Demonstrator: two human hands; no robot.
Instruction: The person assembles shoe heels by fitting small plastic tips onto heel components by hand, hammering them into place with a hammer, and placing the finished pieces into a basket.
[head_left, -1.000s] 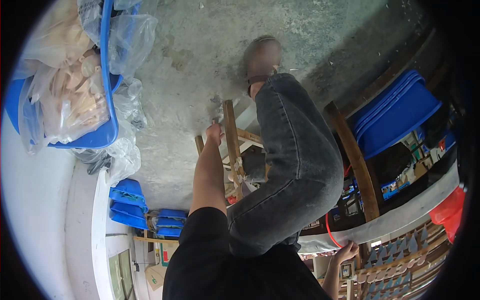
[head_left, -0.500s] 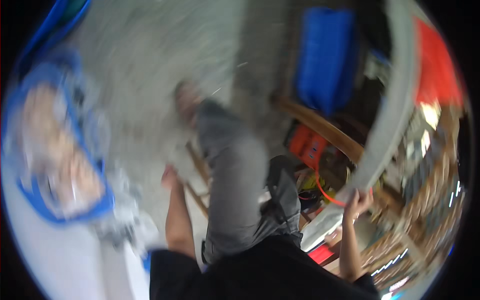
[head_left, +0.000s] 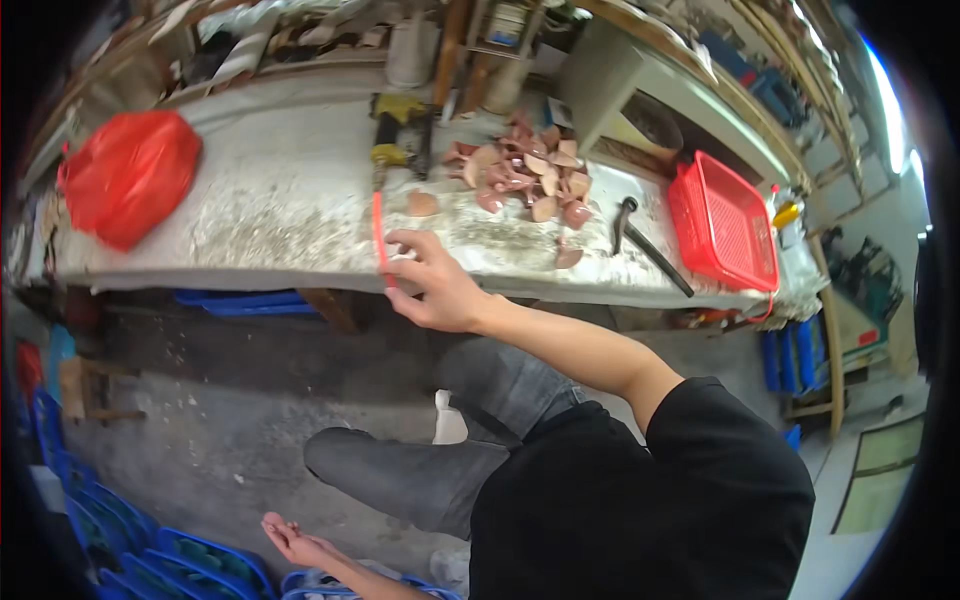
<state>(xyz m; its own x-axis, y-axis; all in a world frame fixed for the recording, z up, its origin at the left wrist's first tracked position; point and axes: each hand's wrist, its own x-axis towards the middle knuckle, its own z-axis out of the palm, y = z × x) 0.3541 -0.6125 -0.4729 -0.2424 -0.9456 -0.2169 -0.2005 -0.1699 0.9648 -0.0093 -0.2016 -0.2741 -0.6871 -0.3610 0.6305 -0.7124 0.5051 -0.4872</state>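
The right hand (head_left: 440, 292) pinches an orange-red hose (head_left: 379, 225) below the yellow-and-black air tool (head_left: 392, 140) it leads to, which lies on the surface (head_left: 280, 215). Just right of the tool lies a heap of pinkish-brown curved pieces (head_left: 530, 172); well to its left, a red plastic bag (head_left: 135, 178). The left hand (head_left: 292, 542) curls loosely, well apart from the tool; I cannot tell whether it holds anything.

hose (head_left: 378, 220): red-orange, slightly curved, at our right fingers (head_left: 410, 241) | tool (head_left: 388, 130): yellow-black, lying on our counter (head_left: 270, 215)
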